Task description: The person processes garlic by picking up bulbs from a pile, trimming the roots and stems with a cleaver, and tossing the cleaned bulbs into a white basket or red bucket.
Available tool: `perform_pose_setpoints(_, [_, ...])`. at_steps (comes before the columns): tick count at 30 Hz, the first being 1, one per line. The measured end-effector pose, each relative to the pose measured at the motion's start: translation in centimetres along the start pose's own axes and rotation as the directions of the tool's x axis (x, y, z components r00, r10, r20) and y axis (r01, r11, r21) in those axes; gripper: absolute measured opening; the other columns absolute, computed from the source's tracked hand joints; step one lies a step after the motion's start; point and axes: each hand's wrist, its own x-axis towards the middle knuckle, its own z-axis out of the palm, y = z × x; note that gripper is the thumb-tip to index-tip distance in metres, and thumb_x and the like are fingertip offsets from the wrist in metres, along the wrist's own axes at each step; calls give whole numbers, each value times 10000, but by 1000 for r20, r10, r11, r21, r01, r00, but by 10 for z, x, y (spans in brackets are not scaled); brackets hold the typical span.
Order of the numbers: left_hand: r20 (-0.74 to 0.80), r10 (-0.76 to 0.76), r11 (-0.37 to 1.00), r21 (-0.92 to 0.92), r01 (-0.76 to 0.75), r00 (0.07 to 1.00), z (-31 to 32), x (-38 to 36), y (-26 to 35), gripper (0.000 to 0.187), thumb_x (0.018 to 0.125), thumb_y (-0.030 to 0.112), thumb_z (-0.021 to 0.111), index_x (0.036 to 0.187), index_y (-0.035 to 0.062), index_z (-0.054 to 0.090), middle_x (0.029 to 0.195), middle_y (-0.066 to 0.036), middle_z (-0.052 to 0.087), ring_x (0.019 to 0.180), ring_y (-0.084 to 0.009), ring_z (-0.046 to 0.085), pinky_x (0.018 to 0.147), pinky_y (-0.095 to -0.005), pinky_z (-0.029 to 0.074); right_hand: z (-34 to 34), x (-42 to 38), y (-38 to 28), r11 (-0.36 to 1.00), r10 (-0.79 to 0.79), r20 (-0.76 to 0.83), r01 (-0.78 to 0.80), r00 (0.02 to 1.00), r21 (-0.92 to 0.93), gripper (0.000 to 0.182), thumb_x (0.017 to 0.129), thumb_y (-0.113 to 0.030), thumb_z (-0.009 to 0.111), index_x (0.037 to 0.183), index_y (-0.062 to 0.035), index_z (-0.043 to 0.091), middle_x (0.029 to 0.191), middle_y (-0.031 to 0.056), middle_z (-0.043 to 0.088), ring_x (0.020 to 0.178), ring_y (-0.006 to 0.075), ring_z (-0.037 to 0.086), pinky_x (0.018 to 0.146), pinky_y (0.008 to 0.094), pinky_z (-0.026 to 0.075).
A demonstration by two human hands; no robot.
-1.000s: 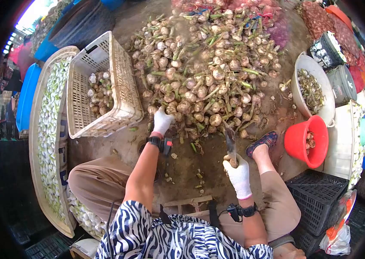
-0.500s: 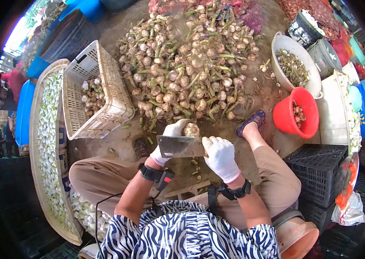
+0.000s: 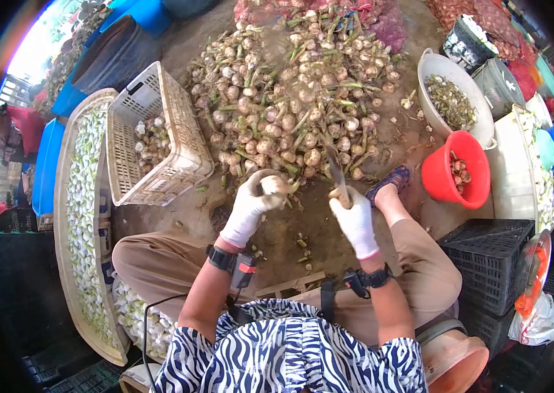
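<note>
My left hand [image 3: 248,206], in a white glove, is closed around a garlic bulb [image 3: 275,186] whose stem end points right. My gloved right hand [image 3: 354,217] grips a cleaver by its handle. The cleaver's blade [image 3: 335,165] points away from me, seen nearly edge-on and apart from the bulb. Just beyond both hands lies a big heap of garlic bulbs [image 3: 290,111] with stalks attached. Scraps of cut stalk [image 3: 302,243] are scattered on the ground between my legs.
At left stand a cream plastic crate [image 3: 182,154] partly filled with bulbs and a long tray [image 3: 66,262] of pale, trimmed pieces. To the right are a red bucket [image 3: 435,173], a round basin [image 3: 426,98] of scraps and a black crate [image 3: 486,262].
The cleaver has swung from lying crosswise before the bulb to pointing forward. My hands have moved apart, the right one outward; the left still holds the garlic bulb.
</note>
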Motion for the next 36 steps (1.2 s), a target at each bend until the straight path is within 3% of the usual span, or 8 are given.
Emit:
perform_pose_setpoints(4, [8, -31, 917, -398, 32, 999, -11, 8, -33, 556, 801, 92, 729, 1274, -8, 455, 979, -86, 638, 892, -205, 662, 767, -317, 561, 17, -14, -17, 975, 129, 174, -157, 976, 155, 82, 843, -80, 678, 895, -20, 658, 662, 59, 601, 635, 80, 574, 598, 263, 466])
perform_pose_setpoints(10, [101, 25, 767, -640, 45, 995, -14, 14, -18, 351, 775, 11, 653, 1105, 8, 533, 940, -99, 635, 788, -145, 620, 726, -281, 521, 53, -11, 38, 930, 228, 260, -131, 938, -343, 232, 832, -208, 609, 981, -48, 687, 856, 248, 659, 842, 426, 644, 714, 469, 514])
perform_pose_setpoints(12, [-131, 326, 757, -557, -342, 936, -53, 30, 11, 436, 831, 136, 670, 1200, -30, 508, 1055, -195, 618, 884, -210, 630, 789, -294, 549, 44, -22, 81, 850, 382, 339, -183, 860, -494, 264, 830, -237, 600, 993, -49, 689, 855, 250, 662, 864, 432, 641, 727, 480, 512])
perform_pose_setpoints(13, [-49, 296, 275, -952, -134, 954, -70, 32, 42, 547, 893, 274, 657, 1274, -58, 445, 1167, -230, 567, 969, -256, 622, 869, -318, 557, 42, -24, 82, 818, 427, 287, -231, 857, -527, 255, 822, -227, 607, 976, -42, 688, 865, 235, 673, 849, 418, 651, 720, 458, 515])
perform_pose_setpoints(14, [-136, 449, 574, -714, -402, 883, -79, 32, 66, 543, 950, 363, 587, 1292, -36, 449, 1169, -166, 610, 915, -230, 662, 901, -384, 547, 38, -22, 81, 814, 430, 299, -223, 852, -536, 255, 822, -227, 607, 976, -42, 688, 865, 235, 673, 849, 418, 651, 720, 458, 515])
perform_pose_setpoints(19, [-382, 282, 957, 49, -286, 880, -126, 111, -19, 420, 910, 354, 654, 1138, 2, 620, 999, -148, 689, 856, -279, 655, 769, -389, 547, 30, 9, 50, 922, 388, 182, -381, 903, -75, 166, 803, -143, 680, 914, -20, 674, 787, 140, 682, 710, 270, 663, 667, 365, 503])
perform_pose_setpoints(26, [-641, 65, 452, 702, 550, 765, -73, 233, -136, 597, 836, 533, 596, 1043, -23, 664, 1034, -273, 674, 1008, -419, 639, 882, -466, 507, 20, 9, 38, 922, 381, 104, -386, 919, 31, 128, 808, -83, 714, 902, -9, 665, 704, 78, 646, 638, 122, 601, 612, 289, 484])
perform_pose_setpoints(36, [-419, 26, 332, 860, 387, 908, -88, 251, -132, 453, 766, 466, 694, 953, 56, 736, 965, -191, 711, 903, -365, 684, 811, -445, 541, 26, -3, 34, 917, 371, 181, -390, 911, 87, 124, 831, -50, 691, 951, -27, 670, 700, -7, 622, 573, 66, 566, 524, 222, 449])
